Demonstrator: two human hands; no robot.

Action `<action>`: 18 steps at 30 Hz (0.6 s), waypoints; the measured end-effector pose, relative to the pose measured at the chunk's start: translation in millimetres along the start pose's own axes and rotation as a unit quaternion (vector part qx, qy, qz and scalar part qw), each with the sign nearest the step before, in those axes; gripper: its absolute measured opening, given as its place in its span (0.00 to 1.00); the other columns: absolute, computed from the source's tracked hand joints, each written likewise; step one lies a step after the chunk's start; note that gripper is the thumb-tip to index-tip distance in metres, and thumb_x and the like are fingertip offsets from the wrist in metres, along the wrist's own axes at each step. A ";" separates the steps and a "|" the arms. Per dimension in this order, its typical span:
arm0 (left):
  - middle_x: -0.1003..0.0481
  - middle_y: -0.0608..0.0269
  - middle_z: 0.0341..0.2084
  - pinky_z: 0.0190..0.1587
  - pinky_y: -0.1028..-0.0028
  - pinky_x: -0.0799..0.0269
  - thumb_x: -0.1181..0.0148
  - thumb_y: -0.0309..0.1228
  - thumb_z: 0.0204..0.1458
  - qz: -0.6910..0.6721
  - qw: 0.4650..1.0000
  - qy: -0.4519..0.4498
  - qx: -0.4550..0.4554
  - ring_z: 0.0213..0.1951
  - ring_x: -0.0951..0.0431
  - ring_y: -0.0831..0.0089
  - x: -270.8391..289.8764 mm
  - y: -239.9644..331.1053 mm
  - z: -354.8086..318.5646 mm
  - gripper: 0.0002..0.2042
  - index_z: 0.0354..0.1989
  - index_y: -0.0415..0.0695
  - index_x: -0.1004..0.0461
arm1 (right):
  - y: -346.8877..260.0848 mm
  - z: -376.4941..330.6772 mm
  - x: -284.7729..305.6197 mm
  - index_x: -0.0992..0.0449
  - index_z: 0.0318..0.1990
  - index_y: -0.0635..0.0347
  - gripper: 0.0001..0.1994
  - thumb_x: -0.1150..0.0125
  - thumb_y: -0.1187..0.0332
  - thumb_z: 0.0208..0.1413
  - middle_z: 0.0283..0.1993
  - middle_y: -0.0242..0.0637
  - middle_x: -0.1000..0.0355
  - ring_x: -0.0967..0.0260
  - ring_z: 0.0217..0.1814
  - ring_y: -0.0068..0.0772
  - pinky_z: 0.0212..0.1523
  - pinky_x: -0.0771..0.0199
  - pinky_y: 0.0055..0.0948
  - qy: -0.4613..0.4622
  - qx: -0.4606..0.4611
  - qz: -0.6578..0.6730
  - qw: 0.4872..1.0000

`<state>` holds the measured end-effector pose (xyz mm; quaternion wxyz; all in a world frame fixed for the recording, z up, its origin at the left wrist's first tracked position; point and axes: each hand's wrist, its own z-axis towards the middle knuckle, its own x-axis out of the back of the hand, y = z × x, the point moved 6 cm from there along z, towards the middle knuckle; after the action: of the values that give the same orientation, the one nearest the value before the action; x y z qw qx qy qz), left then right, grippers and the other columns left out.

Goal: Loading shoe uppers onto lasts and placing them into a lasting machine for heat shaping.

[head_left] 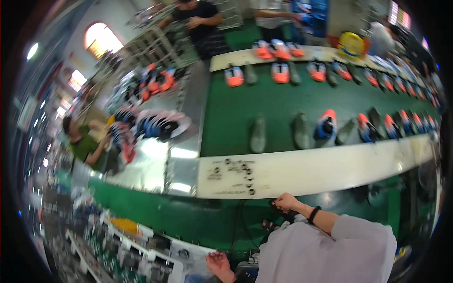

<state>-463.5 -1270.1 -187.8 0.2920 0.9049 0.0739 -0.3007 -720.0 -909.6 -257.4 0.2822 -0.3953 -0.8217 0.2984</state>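
My right hand (285, 202) is closed just below the near edge of the long white board (302, 167). A small dark thing shows at its fingertips, too blurred to name. Lower and to the left, my left hand (220, 265) is palm up with loosely curled fingers and nothing visible in it. It is nearest to a white rack (177, 269). Beyond the board, shoe lasts (258, 135) stand on a green conveyor belt (226, 113), with a coral, black and white shoe (326, 125) among them.
A metal table (141, 177) on the left bears several shoes (163, 125). A person in a green shirt (89, 146) works beside it; another in black (200, 23) stands behind. More shoes (278, 49) line the belt's far board. A yellow round thing (351, 45) stands there.
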 end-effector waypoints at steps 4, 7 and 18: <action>0.28 0.67 0.23 0.37 0.66 0.28 0.47 0.38 0.59 -0.031 1.000 0.005 0.002 0.29 0.27 0.69 -2.8 4.3 -20.6 0.10 0.30 0.46 0.30 | 0.5 4.8 -14.5 0.20 0.24 0.66 0.09 0.42 0.69 0.46 0.19 0.35 0.26 0.29 0.19 0.27 0.22 0.29 0.27 -0.002 -0.006 0.027 1.000; 0.28 0.67 0.23 0.37 0.66 0.28 0.47 0.39 0.60 -0.054 0.998 0.028 -0.015 0.29 0.27 0.69 11.2 15.4 -30.5 0.11 0.30 0.46 0.30 | -13.5 15.0 -28.0 0.20 0.26 0.67 0.09 0.41 0.69 0.47 0.20 0.37 0.26 0.30 0.18 0.26 0.20 0.30 0.26 -0.022 0.013 0.021 0.999; 0.27 0.68 0.23 0.34 0.64 0.28 0.50 0.40 0.62 -0.120 0.987 0.083 -0.065 0.29 0.26 0.67 80.7 32.0 -45.8 0.12 0.31 0.47 0.29 | -71.0 55.3 -44.8 0.21 0.26 0.68 0.08 0.42 0.72 0.48 0.21 0.37 0.26 0.30 0.18 0.24 0.20 0.30 0.24 0.009 0.050 0.014 0.999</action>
<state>-365.4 -1273.4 -190.0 0.3047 0.8904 0.2249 -0.2524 -769.2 -997.2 -253.6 0.3043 -0.3949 -0.7978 0.3392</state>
